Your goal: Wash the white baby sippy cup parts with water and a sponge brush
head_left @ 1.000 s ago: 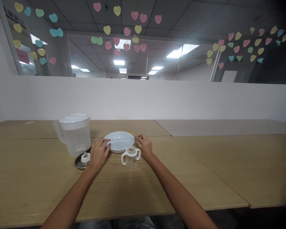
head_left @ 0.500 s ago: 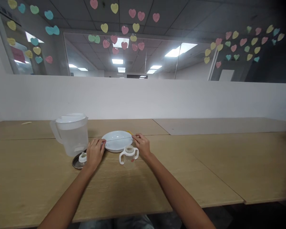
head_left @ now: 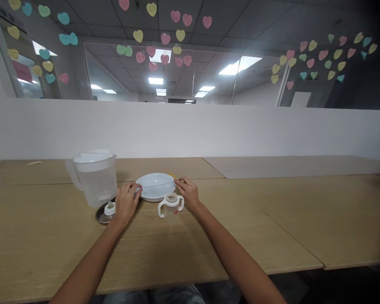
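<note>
A white plate lies on the wooden table. A thin straight stick or wire spans across its top. My left hand pinches the stick's left end at the plate's left rim. At the plate's right rim, my right hand pinches the other end. Just in front of the plate, between my hands, stands a small clear two-handled baby bottle without a cap.
A clear plastic pitcher with a white lid stands left of the plate. A round metal lid carrying the bottle's nipple cap lies beside my left hand. A white partition closes off the table's far edge.
Both hands keep their hold on the stick over the plate. The view has drifted slightly; nothing on the table has moved.
</note>
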`<state>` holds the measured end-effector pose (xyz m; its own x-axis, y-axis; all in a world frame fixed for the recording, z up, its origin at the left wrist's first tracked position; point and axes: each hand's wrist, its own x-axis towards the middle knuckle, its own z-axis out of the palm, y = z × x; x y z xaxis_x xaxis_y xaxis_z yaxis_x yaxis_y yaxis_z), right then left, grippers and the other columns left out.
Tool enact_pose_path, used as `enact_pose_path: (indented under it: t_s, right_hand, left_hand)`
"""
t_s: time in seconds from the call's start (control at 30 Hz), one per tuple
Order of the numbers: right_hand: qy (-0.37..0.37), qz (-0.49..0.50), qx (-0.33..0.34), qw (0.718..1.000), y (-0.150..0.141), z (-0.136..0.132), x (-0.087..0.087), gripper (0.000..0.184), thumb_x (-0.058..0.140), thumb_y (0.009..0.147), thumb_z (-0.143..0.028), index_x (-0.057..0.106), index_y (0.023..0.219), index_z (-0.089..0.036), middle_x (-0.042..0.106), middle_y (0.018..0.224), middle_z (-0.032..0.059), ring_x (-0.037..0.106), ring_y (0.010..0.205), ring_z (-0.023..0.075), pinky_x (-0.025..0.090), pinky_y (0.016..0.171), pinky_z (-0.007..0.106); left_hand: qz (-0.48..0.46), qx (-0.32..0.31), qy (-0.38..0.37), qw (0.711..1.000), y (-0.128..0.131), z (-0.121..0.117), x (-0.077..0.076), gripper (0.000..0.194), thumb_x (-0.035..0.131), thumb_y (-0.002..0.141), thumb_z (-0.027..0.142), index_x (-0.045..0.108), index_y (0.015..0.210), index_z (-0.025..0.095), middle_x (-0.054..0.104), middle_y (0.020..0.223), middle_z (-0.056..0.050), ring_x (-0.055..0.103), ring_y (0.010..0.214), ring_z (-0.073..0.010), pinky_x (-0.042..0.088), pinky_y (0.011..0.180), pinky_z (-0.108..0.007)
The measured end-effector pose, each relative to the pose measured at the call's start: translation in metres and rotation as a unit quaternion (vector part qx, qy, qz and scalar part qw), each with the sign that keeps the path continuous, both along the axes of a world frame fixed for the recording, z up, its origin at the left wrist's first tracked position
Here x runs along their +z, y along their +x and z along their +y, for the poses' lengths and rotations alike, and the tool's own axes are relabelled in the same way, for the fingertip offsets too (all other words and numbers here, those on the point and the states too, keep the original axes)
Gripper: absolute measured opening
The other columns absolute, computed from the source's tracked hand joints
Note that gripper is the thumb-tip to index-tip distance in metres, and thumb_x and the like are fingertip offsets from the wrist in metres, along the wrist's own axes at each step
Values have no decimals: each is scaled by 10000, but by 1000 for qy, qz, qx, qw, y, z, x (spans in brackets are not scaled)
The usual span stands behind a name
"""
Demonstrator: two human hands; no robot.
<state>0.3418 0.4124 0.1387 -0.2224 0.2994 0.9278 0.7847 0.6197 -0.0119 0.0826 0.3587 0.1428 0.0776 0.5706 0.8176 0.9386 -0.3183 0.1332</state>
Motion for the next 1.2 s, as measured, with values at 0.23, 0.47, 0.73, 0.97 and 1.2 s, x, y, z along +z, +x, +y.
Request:
enact_pose_path:
  t_s: [0.23,0.47,0.73,0.97,1.2]
  right_hand:
    - [-26,-7,-13,1000,0,0,0,235,479,900,-247,707,950,-231,636,877,27,578,735,67,432,672,165]
    - [-8,-2,-2,1000,0,-2,1,234,477,903,-248,703,958,-224,639,881,24,577,734,66,417,658,165]
    - [-15,-7,-13,1000,0,-1,1,231,482,901,-257,705,958,-237,640,882,21,575,713,64,416,653,166]
    - [-17,-9,-12,1000,0,-2,0,235,478,901,-239,703,970,-236,636,896,26,578,730,65,427,669,164]
    - [-23,-8,-17,1000,1,-3,1,238,473,904,-249,702,968,-241,634,895,25,579,731,65,424,672,162]
  left_hand:
    - [6,-7,-15,1000,0,1,0,249,358,913,301,582,951,199,599,996,-55,527,934,-198,343,774,-320]
    - [7,-14,10,1000,-1,1,0,269,400,904,348,566,1078,227,584,1087,-49,522,999,-193,347,837,-323]
    - [-1,-17,13,1000,-1,3,-2,258,373,915,318,605,951,212,566,1114,-56,535,1004,-184,354,828,-331]
    - [5,-23,-8,1000,0,6,-3,260,332,925,295,563,952,177,562,1092,-72,523,1029,-190,360,835,-343]
    - [6,-45,-16,999,1,7,-5,228,329,921,266,530,962,167,560,1079,-76,511,1040,-192,367,836,-342]
